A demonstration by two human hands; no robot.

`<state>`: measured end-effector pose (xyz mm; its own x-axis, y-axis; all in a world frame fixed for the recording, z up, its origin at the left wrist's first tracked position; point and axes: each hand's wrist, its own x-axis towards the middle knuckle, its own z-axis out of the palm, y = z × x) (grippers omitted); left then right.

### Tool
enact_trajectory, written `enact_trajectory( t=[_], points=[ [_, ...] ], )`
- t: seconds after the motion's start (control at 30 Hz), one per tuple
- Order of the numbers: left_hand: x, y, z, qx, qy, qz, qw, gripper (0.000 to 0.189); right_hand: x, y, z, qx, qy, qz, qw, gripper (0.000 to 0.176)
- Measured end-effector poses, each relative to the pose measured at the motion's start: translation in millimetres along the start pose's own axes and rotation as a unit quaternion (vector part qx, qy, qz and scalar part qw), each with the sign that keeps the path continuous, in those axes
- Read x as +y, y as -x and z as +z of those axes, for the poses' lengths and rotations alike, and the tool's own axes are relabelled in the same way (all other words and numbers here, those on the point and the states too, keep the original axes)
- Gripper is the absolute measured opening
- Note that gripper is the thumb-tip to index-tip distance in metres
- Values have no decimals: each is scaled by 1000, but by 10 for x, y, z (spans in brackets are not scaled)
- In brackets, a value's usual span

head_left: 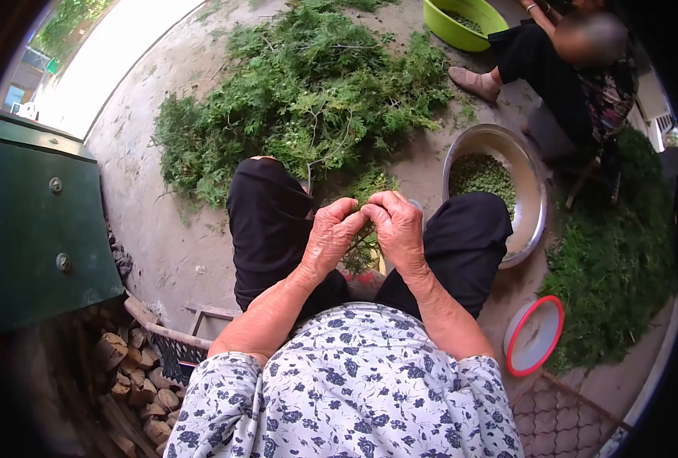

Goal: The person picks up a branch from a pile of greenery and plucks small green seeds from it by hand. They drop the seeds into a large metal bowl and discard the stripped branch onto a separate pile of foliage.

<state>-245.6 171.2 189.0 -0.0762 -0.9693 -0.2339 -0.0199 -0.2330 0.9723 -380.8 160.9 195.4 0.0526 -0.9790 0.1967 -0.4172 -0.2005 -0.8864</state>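
Between my knees, my left hand (331,233) and my right hand (397,229) meet, thumbs and fingers pinched together on a green leafy sprig (364,248). Part of the sprig hangs down below my fingers, and more green shows just beyond them. Whatever lies right between the fingertips is too small to make out. Beyond my right knee stands a metal basin (536,198) with many small green pieces (485,177) in it. A large heap of leafy branches (301,99) lies on the ground past my hands.
A seated person (576,84) is at the upper right, near a green tub (450,32). A red-rimmed white basin (534,336) and a darker green heap (614,267) are at the right. Chopped wood (140,382) and a green cabinet (41,221) are at the left.
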Motion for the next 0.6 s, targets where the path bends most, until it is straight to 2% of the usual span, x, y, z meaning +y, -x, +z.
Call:
enact_trajectory(
  t=[0.07, 0.1, 0.17, 0.2, 0.27, 0.33, 0.4, 0.47, 0.53, 0.57, 0.6],
  points=[
    [15, -1, -22, -11, -20, 2, 1000, 13, 16, -1, -10, -30, -70, 93, 993, 8],
    [1, -3, -21, -10, -20, 2, 1000, 13, 18, -10, -33, -30, -70, 93, 993, 8],
    [-42, -14, -7, -7, 12, -8, 1000, 12, 35, -42, -116, -82, -262, 273, 922, 11],
    [-43, -22, 3, -7, 11, -8, 1000, 12, 53, -50, -152, -81, -262, 273, 922, 11],
    [-40, -49, 18, 25, 203, -67, 977, 7, 94, -66, -228, -47, -481, 236, 843, 13],
    [-17, -66, -8, 32, 243, -73, 967, 6, 29, -136, -377, -2, -546, 228, 806, 10],
    [12, -90, -65, 48, 321, -84, 942, 3, 153, -118, -453, 45, -555, 214, 802, 10],
    [-27, -135, -120, 43, 330, -88, 939, 6, 285, -49, -445, 75, -550, 224, 801, 13],
    [63, -126, -129, 71, 343, -106, 930, 10, 351, 65, -420, 46, -470, 299, 829, 21],
    [90, -125, -118, 80, 343, -106, 930, 1, 359, 133, -359, 25, -437, 332, 835, 26],
    [88, -126, -115, 79, 342, -106, 930, 1, 342, 192, -305, -24, -428, 355, 831, 26]
  ],
)
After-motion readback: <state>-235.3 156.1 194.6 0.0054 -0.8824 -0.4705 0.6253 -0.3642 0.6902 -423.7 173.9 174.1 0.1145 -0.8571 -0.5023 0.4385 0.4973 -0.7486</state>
